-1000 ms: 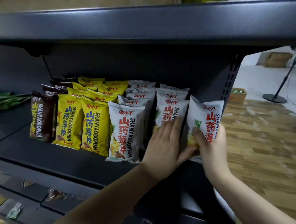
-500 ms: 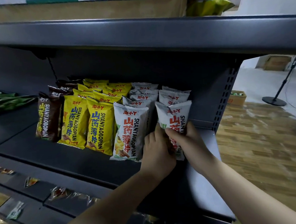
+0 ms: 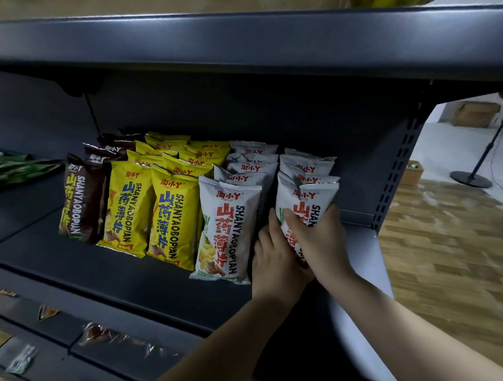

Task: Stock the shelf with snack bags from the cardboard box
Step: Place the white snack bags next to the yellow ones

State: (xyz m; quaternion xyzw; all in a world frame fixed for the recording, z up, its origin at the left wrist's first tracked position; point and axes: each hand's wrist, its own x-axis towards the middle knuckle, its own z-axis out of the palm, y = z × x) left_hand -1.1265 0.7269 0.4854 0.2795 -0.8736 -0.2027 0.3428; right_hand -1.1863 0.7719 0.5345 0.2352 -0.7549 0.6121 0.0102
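A white snack bag (image 3: 309,199) stands upright at the front of the rightmost row on the dark shelf (image 3: 126,272). My right hand (image 3: 320,239) grips its lower half, thumb across the front. My left hand (image 3: 274,259) touches the bag's left lower edge, fingers pointing up between it and the neighbouring white bag (image 3: 232,229). Further left stand rows of yellow bags (image 3: 173,215) and brown bags (image 3: 82,202). More white bags line up behind the held one. The cardboard box I am stocking from is out of view.
Green bags (image 3: 7,171) lie on the shelf's far left. An upper shelf (image 3: 236,42) overhangs close above. The perforated upright (image 3: 395,177) ends the shelf on the right. Beyond it are wooden floor, a fan stand (image 3: 474,175) and distant cardboard boxes (image 3: 476,114). Small packets lie on the lower shelf (image 3: 100,335).
My right hand brought the white bag in from the shelf's right end and set it upright at the front of the rightmost row. My left hand shifted from the row's front bag to beside it.
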